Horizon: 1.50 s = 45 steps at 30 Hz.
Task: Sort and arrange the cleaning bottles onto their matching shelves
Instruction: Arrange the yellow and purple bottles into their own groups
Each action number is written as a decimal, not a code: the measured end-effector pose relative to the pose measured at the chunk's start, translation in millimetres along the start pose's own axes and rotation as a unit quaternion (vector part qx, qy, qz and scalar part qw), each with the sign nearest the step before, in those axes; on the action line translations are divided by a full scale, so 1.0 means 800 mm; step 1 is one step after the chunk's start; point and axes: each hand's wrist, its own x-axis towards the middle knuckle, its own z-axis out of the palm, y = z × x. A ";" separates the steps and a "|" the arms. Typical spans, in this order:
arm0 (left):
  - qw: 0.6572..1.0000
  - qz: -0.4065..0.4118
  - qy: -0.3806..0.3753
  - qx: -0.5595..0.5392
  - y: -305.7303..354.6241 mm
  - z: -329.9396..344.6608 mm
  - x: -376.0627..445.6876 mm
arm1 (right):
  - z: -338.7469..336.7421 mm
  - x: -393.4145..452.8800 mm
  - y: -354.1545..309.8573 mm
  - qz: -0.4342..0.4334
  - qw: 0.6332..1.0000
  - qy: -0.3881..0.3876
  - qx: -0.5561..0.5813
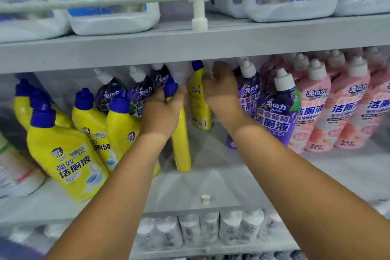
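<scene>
A yellow bottle [182, 143] with a blue cap stands on the middle shelf [211, 183], gripped near its neck by the left hand [162, 112], whose fingers curl round the cap end. Its base sits back from the shelf's front edge, with bare shelf in front of it. Just behind and to the right stands a second yellow bottle [199, 107]; the right hand [221, 91] is against its right side, fingers reaching behind it toward the back, loosely bent; whether they clasp it I cannot tell. The two bottles stand in a gap between groups: more yellow bottles [63, 154] lean close on the left, purple bottles [274, 107] crowd the right hand on the right, with pink bottles [316, 112] beyond them. The upper shelf's edge [190, 48] hangs low just above the caps, leaving little headroom. On it stand white jugs [109, 6] behind a rail [105, 2]. A small white peg [205, 199] sits near the middle shelf's front edge.
</scene>
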 end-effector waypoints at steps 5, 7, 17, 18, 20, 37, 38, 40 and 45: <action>0.998 -0.001 -0.013 0.063 -0.002 -0.012 -0.070 | 0.061 0.034 0.028 0.069 0.981 -0.083 -0.160; 0.998 0.009 -0.018 0.057 -0.018 -0.012 -0.095 | 0.066 0.033 0.041 0.068 0.981 -0.075 -0.167; 0.986 -0.052 -0.012 -0.160 -0.037 -0.171 -0.173 | 0.004 -0.083 0.016 -0.007 0.985 -0.164 -0.044; 0.985 -0.058 0.018 -0.159 -0.037 -0.195 -0.176 | -0.007 -0.098 0.007 -0.004 0.984 -0.173 -0.029; 0.985 -0.074 0.084 -0.134 -0.048 -0.244 -0.178 | -0.021 -0.132 -0.006 0.017 0.978 -0.203 0.036; 0.985 -0.048 0.162 0.025 -0.162 -0.308 -0.069 | 0.132 -0.263 -0.079 -0.081 0.971 -0.215 -0.059; 0.986 -0.047 0.156 0.026 -0.165 -0.309 -0.066 | 0.136 -0.263 -0.081 -0.086 0.970 -0.211 -0.079; 0.989 -0.042 0.141 0.023 -0.166 -0.307 -0.063 | 0.143 -0.263 -0.081 -0.093 0.969 -0.198 -0.112; 0.962 0.048 0.266 -0.049 -0.173 -0.294 -0.100 | 0.138 -0.260 -0.086 -0.089 0.960 -0.211 -0.162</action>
